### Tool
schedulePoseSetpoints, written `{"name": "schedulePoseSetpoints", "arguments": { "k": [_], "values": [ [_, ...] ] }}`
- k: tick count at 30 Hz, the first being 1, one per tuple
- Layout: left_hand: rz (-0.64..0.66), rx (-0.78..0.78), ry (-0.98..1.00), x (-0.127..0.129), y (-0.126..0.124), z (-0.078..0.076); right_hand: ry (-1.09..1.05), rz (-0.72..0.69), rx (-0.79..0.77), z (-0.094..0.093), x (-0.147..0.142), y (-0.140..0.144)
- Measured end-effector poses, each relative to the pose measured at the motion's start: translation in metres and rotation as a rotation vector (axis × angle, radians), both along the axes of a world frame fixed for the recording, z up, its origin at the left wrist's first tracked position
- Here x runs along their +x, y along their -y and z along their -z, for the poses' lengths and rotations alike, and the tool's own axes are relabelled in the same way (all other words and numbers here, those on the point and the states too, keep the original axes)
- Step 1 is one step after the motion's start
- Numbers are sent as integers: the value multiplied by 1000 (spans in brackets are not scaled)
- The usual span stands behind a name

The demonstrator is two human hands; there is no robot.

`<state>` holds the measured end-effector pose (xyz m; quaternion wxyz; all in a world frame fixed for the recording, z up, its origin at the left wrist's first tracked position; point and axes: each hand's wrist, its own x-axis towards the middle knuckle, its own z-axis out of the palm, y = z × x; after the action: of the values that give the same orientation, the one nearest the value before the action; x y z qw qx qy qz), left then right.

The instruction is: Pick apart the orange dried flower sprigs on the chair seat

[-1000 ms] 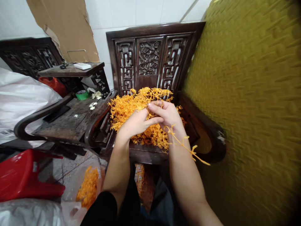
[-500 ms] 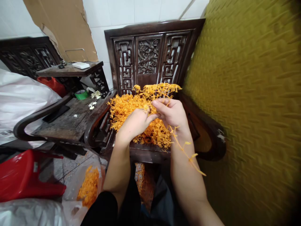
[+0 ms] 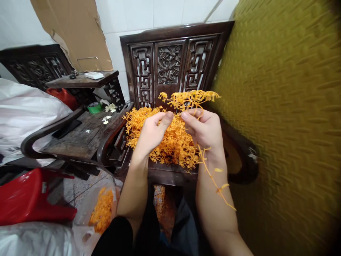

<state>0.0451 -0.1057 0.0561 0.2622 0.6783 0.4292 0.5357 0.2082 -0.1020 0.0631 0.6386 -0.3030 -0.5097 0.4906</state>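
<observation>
My right hand (image 3: pixel 206 128) pinches an orange artificial flower spray (image 3: pixel 195 97). Its fine, branched head fans out above the fingers, and a thin stem with a few small leaves trails down across the forearm. Close beside it, my left hand (image 3: pixel 152 132) is closed, thumb pressed to the forefinger; what sits in that pinch is too small to make out. Below both hands, a heap of similar orange sprays (image 3: pixel 173 151) covers much of the seat of a dark carved wooden chair (image 3: pixel 170 26).
A clear plastic bag (image 3: pixel 85 202) with orange pieces lies on the floor at left, near a red plastic stool (image 3: pixel 23 199). Green tape (image 3: pixel 95 107) and pale flowers rest on the neighbouring wooden seat (image 3: pixel 74 137). A yellow textured panel (image 3: pixel 279 89) rises at right.
My hands have moved apart slightly, the left rising with its thumb now up. The right hand and the flower spray have shifted a little to the right.
</observation>
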Motion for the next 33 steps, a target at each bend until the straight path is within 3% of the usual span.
{"name": "schedulePoseSetpoints", "arguments": {
  "k": [4, 6, 8, 10, 13, 19, 25, 30, 33],
  "values": [
    [-58, 115, -70, 16, 20, -10, 18, 121, 32, 9, -9, -10],
    [-28, 166, -140, 20, 40, -19, -38, 270, 8, 15, -7, -22],
    [32, 165, -163, 19, 58, -28, -98, 328, -69, 19, 0, -32],
    [58, 131, -113, 15, 65, -31, -107, 219, -152, 20, 7, -36],
    [27, 63, -21, 7, 50, -25, -44, 22, -156, 16, 12, -30],
    [-19, -31, 177, -3, 11, -4, 93, -103, -80, 15, 3, -18],
    [-144, 87, 36, -4, 11, -8, 197, -219, -11, 18, 4, -17],
    [-129, 84, -29, -7, 8, -10, 494, -368, -18, 16, 7, -12],
    [-96, 116, -67, -8, 5, -7, 514, -364, 9, 18, 5, -12]
  ]
}}
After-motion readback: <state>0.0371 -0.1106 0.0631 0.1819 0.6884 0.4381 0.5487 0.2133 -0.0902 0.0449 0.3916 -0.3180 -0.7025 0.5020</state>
